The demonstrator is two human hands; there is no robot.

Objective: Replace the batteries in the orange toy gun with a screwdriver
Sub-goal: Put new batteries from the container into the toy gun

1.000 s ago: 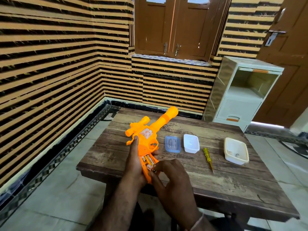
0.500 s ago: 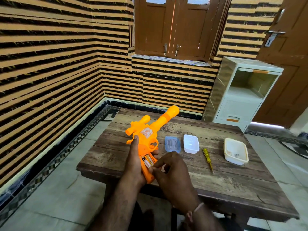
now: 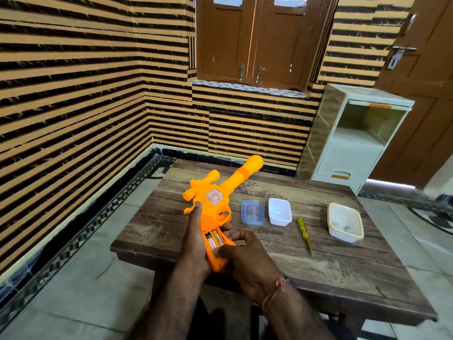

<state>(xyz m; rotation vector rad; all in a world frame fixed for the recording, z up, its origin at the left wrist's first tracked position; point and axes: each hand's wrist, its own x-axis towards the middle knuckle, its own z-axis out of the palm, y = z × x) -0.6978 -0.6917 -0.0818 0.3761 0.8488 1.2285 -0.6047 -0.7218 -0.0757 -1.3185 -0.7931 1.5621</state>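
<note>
- Toy gun [image 3: 215,212] sits low centre of frame over the near-left part of the worktop [image 3: 331,261]. Long axis runs diagonally: grip end toward lower centre, barrel tip toward upper right of the frame.
- Grip compartment is open; two batteries [image 3: 213,239] lie side by side in it, along the grip.
- Left hand [image 3: 196,241] wraps the grip from the left side of the frame, thumb extended up along the body.
- Right hand [image 3: 247,261] is curled against the grip's lower right, fingertips at the compartment edge; whether it pinches anything cannot be told.
- To the right on the worktop, in a row: blue lid [image 3: 252,212], small white tub [image 3: 279,211], screwdriver [image 3: 304,231] with yellow handle, larger white tub [image 3: 345,222] holding small items too small to identify.
- Hands cover the butt of the grip.
- White drawer cabinet [image 3: 353,138] stands beyond the worktop, upper right.
</note>
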